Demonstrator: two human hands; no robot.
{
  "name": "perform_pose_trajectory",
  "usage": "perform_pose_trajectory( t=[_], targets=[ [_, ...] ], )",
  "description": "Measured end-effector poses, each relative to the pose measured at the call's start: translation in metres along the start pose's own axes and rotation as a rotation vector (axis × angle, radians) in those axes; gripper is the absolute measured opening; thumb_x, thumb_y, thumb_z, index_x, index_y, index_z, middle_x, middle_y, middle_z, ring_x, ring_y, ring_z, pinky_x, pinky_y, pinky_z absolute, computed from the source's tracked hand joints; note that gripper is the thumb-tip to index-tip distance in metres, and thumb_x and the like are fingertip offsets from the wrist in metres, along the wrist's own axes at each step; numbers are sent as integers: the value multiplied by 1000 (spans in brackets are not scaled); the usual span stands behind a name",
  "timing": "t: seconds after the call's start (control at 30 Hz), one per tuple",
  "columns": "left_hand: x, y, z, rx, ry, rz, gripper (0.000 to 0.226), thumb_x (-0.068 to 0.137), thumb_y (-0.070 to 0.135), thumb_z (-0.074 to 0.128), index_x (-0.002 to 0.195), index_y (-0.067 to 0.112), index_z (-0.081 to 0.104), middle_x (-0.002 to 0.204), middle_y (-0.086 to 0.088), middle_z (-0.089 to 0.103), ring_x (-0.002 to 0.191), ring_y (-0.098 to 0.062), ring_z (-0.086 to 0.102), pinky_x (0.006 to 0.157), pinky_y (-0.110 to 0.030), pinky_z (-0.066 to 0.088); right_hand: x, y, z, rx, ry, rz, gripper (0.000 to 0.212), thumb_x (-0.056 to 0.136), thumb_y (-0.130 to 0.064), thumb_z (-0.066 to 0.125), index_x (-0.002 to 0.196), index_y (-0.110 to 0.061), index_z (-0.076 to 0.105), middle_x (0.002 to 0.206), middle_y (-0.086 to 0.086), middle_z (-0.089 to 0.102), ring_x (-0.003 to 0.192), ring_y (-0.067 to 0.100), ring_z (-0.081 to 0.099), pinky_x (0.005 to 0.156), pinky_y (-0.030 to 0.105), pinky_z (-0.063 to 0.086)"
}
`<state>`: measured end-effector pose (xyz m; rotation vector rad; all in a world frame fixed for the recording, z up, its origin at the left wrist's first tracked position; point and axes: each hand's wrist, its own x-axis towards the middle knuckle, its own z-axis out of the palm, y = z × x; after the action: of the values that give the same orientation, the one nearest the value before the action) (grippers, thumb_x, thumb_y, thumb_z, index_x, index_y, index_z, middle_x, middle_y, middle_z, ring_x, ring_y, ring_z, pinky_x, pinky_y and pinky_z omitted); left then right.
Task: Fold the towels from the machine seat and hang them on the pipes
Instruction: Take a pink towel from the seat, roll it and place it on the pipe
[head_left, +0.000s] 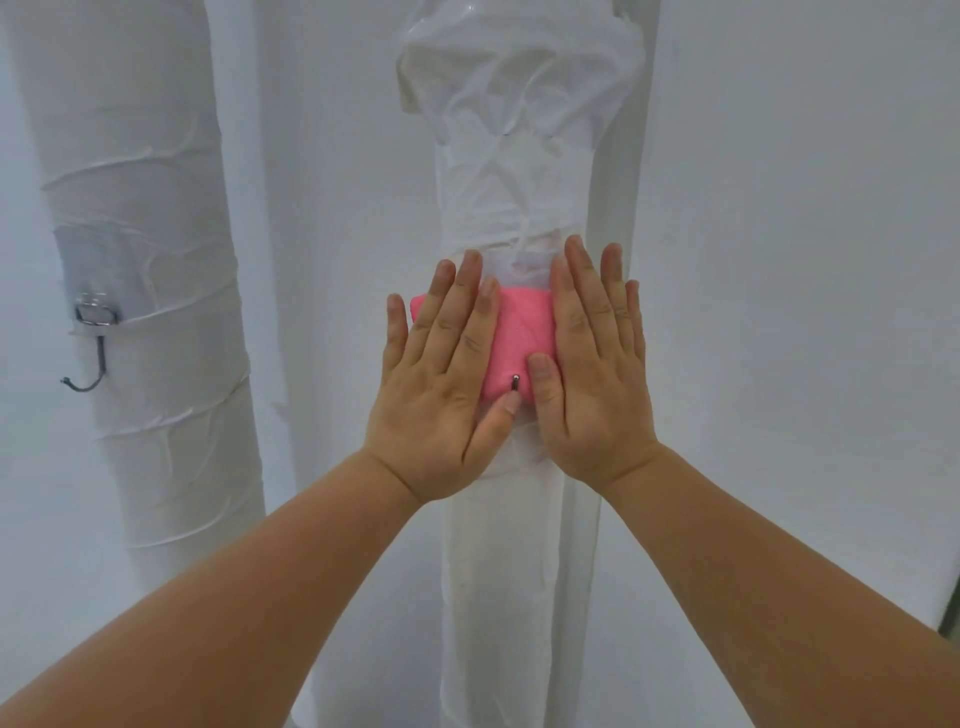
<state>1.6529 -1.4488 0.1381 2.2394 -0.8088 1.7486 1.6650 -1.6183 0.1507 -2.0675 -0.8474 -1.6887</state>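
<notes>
A small folded pink towel (521, 332) lies against the white wrapped pipe (514, 171) in the middle of the view. A metal hook tip (515, 383) pokes out at the towel's lower edge. My left hand (444, 374) presses flat on the towel's left part, fingers straight and pointing up. My right hand (592, 364) presses flat on its right part, thumb beside the hook. Most of the towel is hidden under my hands.
A second, thicker white wrapped pipe (150, 291) stands to the left, with a bare metal hook (93, 348) fixed to it. White wall (805, 260) lies behind and to the right of both pipes.
</notes>
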Motion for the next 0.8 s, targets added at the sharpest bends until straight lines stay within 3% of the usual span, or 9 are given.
perform_pose_trajectory(
  t=[0.13,0.27,0.43,0.6,0.8],
  targets=[
    [1,0,8,-23,59,9,76,102,52,29,153,-3,17,162,-27,20,153,-44,18,119,-70,15,-1,5,9,75,73,-30,64,104,-34,29,152,7,29,161,26,27,153,45,14,119,66,20],
    [1,2,4,-18,39,11,79,99,52,35,154,-2,16,162,-27,18,153,-43,17,121,-67,14,-1,5,5,78,34,-16,64,104,-36,29,153,4,27,163,23,25,154,43,12,119,65,20],
    [-1,8,-14,75,-120,-27,93,93,55,45,158,0,8,167,-22,9,156,-37,8,122,-65,12,-3,-5,-16,-43,-145,53,66,106,-46,20,161,-12,8,170,9,8,157,32,-1,125,57,10],
    [4,15,-45,238,-372,-43,110,86,69,44,158,13,-18,170,-10,-16,157,-25,-14,125,-59,-3,1,-14,-40,-244,-321,81,68,105,-53,15,159,-23,-14,170,-2,-13,156,23,-17,125,55,-3],
    [3,31,-75,292,-458,-156,117,84,75,43,157,15,-26,166,-1,-32,154,-19,-26,123,-58,-11,0,-27,-58,-266,-345,132,70,104,-55,13,159,-22,-15,169,-2,-18,155,22,-21,124,55,-9]
  ],
)
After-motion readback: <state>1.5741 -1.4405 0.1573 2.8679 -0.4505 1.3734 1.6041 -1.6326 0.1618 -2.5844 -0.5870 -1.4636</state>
